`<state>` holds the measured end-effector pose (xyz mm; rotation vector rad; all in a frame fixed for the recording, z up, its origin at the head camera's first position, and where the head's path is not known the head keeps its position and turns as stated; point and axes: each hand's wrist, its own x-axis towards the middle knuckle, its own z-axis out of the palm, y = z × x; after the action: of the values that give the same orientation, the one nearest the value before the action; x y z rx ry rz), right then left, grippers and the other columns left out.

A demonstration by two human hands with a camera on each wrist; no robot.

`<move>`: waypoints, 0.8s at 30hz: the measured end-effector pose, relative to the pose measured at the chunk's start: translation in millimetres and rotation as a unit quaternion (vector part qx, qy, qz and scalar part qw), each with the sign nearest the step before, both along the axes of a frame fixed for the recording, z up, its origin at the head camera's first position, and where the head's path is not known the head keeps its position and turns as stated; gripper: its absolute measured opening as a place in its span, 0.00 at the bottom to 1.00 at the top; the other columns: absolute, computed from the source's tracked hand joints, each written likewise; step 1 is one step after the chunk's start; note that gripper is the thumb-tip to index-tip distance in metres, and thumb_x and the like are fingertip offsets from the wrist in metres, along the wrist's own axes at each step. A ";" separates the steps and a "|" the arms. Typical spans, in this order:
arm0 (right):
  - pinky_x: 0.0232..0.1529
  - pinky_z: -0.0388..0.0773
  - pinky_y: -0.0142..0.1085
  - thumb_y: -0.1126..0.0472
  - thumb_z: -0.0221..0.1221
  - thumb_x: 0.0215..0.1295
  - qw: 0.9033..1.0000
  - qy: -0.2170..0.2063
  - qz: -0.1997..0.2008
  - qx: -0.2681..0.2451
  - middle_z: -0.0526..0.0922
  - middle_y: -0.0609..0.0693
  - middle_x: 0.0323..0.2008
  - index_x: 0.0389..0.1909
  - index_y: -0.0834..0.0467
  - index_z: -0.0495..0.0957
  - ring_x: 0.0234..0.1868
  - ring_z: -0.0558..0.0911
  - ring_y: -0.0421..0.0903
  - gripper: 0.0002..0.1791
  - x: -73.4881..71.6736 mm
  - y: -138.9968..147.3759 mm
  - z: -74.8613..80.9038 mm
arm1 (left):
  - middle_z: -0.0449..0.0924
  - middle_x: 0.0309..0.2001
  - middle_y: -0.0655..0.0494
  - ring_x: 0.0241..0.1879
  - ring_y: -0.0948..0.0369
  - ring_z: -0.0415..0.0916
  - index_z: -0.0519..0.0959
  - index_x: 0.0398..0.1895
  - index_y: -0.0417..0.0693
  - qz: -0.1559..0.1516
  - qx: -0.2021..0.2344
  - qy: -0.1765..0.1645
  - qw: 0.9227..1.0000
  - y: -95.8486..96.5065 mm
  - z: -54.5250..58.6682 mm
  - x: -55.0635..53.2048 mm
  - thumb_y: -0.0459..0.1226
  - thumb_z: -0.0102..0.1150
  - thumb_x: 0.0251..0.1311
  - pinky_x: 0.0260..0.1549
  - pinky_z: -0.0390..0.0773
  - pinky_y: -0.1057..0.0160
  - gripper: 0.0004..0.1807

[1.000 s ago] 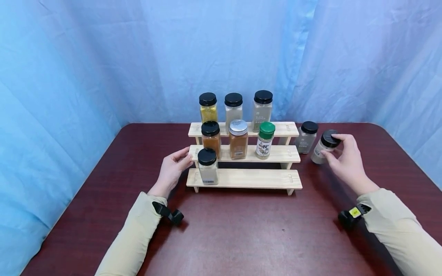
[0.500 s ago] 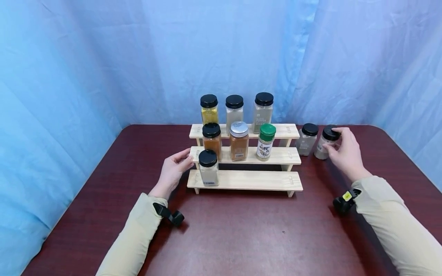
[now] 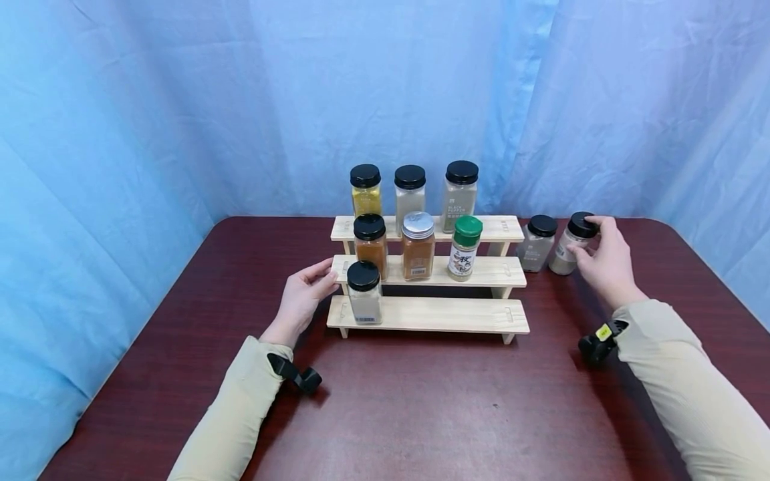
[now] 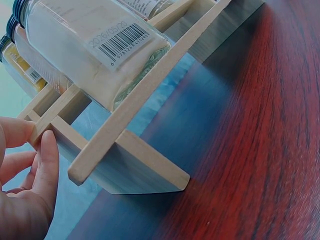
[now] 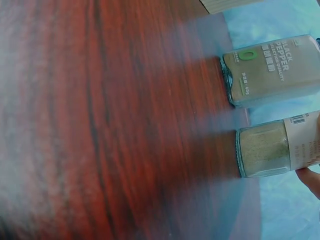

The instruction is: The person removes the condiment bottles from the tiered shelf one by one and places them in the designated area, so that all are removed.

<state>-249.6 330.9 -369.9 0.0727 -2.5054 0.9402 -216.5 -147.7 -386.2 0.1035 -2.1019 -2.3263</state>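
Note:
A three-tier wooden rack point(image 3: 451, 314) stands on the table with several spice jars on it. My left hand point(image 3: 303, 294) pinches the left end of its middle shelf between thumb and fingers, which the left wrist view shows close up. At the right, my right hand point(image 3: 609, 264) grips a round spice jar point(image 3: 564, 259) with a black lid and a pale label, thumb on its near side. Just left of that jar stands a black pepper jar point(image 3: 537, 250), beside the rack. In the right wrist view only a fingertip point(image 5: 309, 181) shows against the label.
A white-powder jar point(image 3: 364, 304) stands at the left of the lowest shelf. On the middle shelf are an orange-brown jar point(image 3: 371, 250), a silver-lidded jar point(image 3: 418, 257) and a green-capped bottle point(image 3: 462, 260). Black-lidded jars point(image 3: 461, 200) line the top shelf. Blue curtains point(image 3: 373, 80) hang behind.
My right hand has moved the round jar away from me, up beside the black pepper jar, and it is less tilted than a second ago. My left hand keeps its hold on the rack.

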 end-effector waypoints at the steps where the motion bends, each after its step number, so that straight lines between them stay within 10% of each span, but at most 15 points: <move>1: 0.49 0.79 0.30 0.73 0.57 0.61 1.000 -0.004 0.000 0.000 0.65 0.73 0.56 0.64 0.69 0.56 0.55 0.69 0.68 0.31 -0.6 0.3 0.1 | 0.74 0.32 0.64 0.30 0.73 0.76 0.66 0.64 0.31 -0.001 0.001 0.001 1.000 0.0 0.0 0.0 0.24 0.50 0.64 0.35 0.80 0.76 0.24; 4: 0.50 0.73 0.56 0.72 0.57 0.62 1.000 -0.010 0.001 -0.003 0.64 0.73 0.57 0.65 0.69 0.55 0.56 0.69 0.68 0.32 -2.1 0.5 0.3 | 0.74 0.31 0.64 0.30 0.73 0.75 0.66 0.64 0.31 0.000 0.003 0.000 1.000 0.1 0.0 0.0 0.24 0.50 0.64 0.35 0.80 0.76 0.24; 24: 0.51 0.73 0.55 0.68 0.58 0.63 0.999 -0.035 0.031 0.013 0.63 0.72 0.56 0.68 0.67 0.52 0.54 0.69 0.68 0.36 -2.6 8.6 2.1 | 0.72 0.35 0.61 0.30 0.72 0.75 0.67 0.64 0.33 0.005 -0.005 -0.002 1.000 0.6 0.4 0.2 0.25 0.51 0.64 0.35 0.81 0.76 0.24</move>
<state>-252.3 339.5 -367.8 0.1285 -2.5930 0.9488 -216.3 -147.1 -385.8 0.1191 -2.1085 -2.3122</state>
